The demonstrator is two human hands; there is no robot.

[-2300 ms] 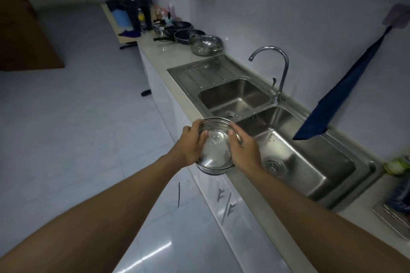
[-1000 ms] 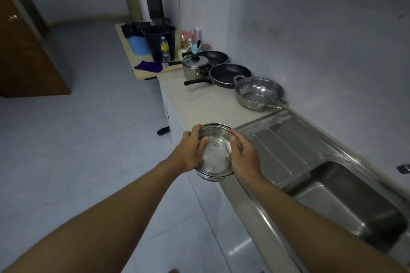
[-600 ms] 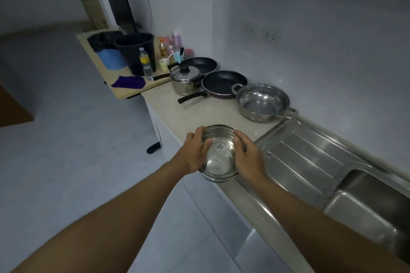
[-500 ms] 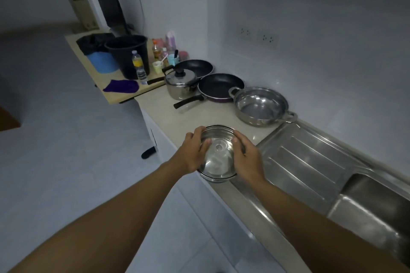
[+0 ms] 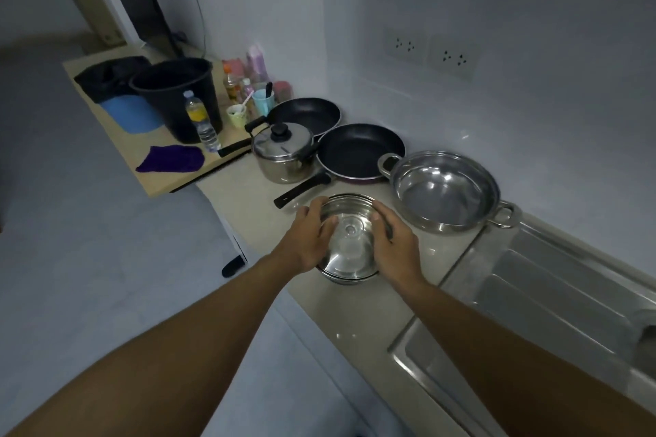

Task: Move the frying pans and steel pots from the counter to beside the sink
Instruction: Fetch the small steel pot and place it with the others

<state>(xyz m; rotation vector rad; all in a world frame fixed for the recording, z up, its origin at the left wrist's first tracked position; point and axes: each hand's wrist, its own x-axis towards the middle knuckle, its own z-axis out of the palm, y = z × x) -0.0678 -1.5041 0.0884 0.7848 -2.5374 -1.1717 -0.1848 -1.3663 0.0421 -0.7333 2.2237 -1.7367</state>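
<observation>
I hold a small steel pot (image 5: pixel 349 241) with its lid on between both hands, just above the beige counter (image 5: pixel 248 202) and left of the sink's draining board (image 5: pixel 553 287). My left hand (image 5: pixel 309 239) grips its left side and my right hand (image 5: pixel 394 241) its right side. Behind it stand a wide two-handled steel pot (image 5: pixel 443 190), a black frying pan (image 5: pixel 360 151), a lidded steel saucepan (image 5: pixel 284 152) and a second black frying pan (image 5: pixel 305 115) at the back.
A low wooden table (image 5: pixel 167 177) at the far left carries a black bucket (image 5: pixel 177 96), a water bottle (image 5: pixel 200 122), a purple cloth (image 5: pixel 172 158) and a blue tub (image 5: pixel 133 113). Cups and bottles (image 5: pixel 248 89) crowd the wall corner. Wall sockets (image 5: pixel 431 53) sit above.
I have walked along the counter away from the sink basins toward the pans, carrying the small pot in both hands. The pot now hangs over the counter instead of past its front edge.
</observation>
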